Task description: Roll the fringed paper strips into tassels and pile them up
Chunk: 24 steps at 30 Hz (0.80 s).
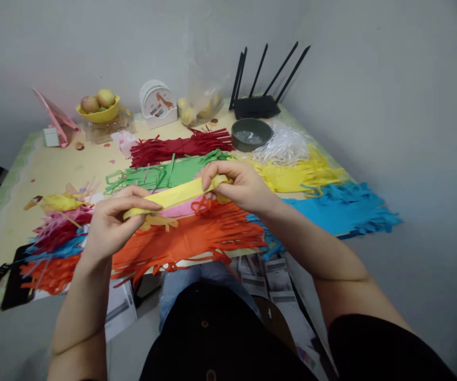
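A folded yellow strip (179,194) is stretched between my two hands above the table. My left hand (119,219) pinches its left end, and my right hand (228,182) grips the right end between thumb and fingers. Below the strip lie a pink piece (184,208) and fringed orange sheets (176,238). Fringed green sheets (181,170) are just behind it, with dark red ones (181,146) farther back. To the right are fringed yellow sheets (292,173) and blue sheets (327,211).
White fringe (284,145) lies beside a dark green bowl (251,135). Behind stand a black router (257,107), a white giraffe box (159,103) and a yellow fruit bowl (100,114). At left are a multicoloured fringed bundle (60,233) and a black phone (16,280).
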{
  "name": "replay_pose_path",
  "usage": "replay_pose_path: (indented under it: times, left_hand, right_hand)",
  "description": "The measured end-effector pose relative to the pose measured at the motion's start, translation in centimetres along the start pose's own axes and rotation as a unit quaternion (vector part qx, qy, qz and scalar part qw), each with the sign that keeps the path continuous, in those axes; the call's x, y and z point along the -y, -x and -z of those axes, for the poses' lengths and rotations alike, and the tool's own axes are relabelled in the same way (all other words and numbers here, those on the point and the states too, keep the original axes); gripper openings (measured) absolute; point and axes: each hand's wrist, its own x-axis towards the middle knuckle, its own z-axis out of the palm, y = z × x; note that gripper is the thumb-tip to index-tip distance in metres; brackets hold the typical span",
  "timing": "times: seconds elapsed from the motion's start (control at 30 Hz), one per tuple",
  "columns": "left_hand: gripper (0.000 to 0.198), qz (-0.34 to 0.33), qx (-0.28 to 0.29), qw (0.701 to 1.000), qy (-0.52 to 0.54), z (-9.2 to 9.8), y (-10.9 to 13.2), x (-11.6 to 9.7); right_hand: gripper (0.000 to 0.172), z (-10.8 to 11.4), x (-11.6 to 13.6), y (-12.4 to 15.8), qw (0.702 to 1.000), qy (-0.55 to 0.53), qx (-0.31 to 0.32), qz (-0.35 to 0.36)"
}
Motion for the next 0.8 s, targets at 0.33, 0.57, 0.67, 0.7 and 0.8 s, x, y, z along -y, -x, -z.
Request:
replay_pose_path:
  times: [0.33, 0.57, 0.67, 0.7, 0.8]
  left_hand:
    - [0.021, 0.023, -0.07, 0.996, -0.052, -1.2, -0.4, -0.4]
    - [0.018, 0.012, -0.011, 0.994, -0.106, -0.8, -0.8, -0.9]
    - [0.021, 0.055, -0.016, 0.998, -0.012, -0.8, -0.7, -0.9]
    - [0.021, 0.074, -0.019, 0.997, 0.028, -0.8, -0.5, -0.8]
    - [0.021, 0.13, -0.03, 0.982, 0.135, -1.0, 0.0, -0.3]
  right_hand:
    - [0.019, -0.1, 1.0, -0.1, 0.979, 0.181, 0.022, 0.095]
    - [0.009, -0.5, 1.5, 0.1, 0.965, 0.248, 0.016, 0.087]
    - [0.012, -0.4, 1.6, 0.1, 0.979, 0.198, 0.016, 0.046]
    - [0.012, -0.4, 1.6, 0.2, 0.986, 0.165, 0.019, 0.028]
    - [0.013, -0.6, 1.5, 0.3, 0.998, 0.048, 0.026, -0.017]
